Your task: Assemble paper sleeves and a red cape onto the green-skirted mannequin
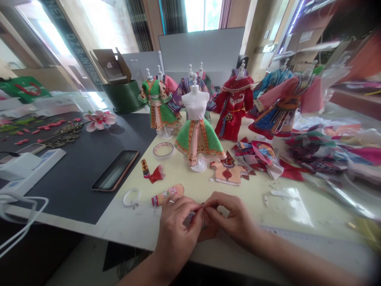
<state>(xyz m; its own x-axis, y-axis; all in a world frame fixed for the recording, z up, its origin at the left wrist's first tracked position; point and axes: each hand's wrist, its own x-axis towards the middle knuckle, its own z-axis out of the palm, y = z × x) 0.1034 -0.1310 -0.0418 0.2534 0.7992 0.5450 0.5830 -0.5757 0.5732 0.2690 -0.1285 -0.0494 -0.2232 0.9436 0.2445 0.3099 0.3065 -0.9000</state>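
Note:
Near the table's front edge, my left hand (180, 222) and my right hand (233, 218) meet fingertip to fingertip. Both pinch a small piece of fabric (209, 233), orange-tan where it shows below the fingers; most of it is hidden. Just beyond my left hand lies a printed fabric sleeve piece (171, 193) with a dark red band. A small tan garment top (228, 174) with a red diamond lies flat farther back. Behind the hands stands a white mini mannequin (195, 101) in a green skirt (184, 137) with orange trim.
Several dressed mini mannequins, one in a red gown (235, 107), line the back. Fabric scraps (330, 149) pile up at right. A phone (115, 171), a power strip (35, 171) and a pink flower (99, 120) are at left. White tape (131, 197) lies near my left hand.

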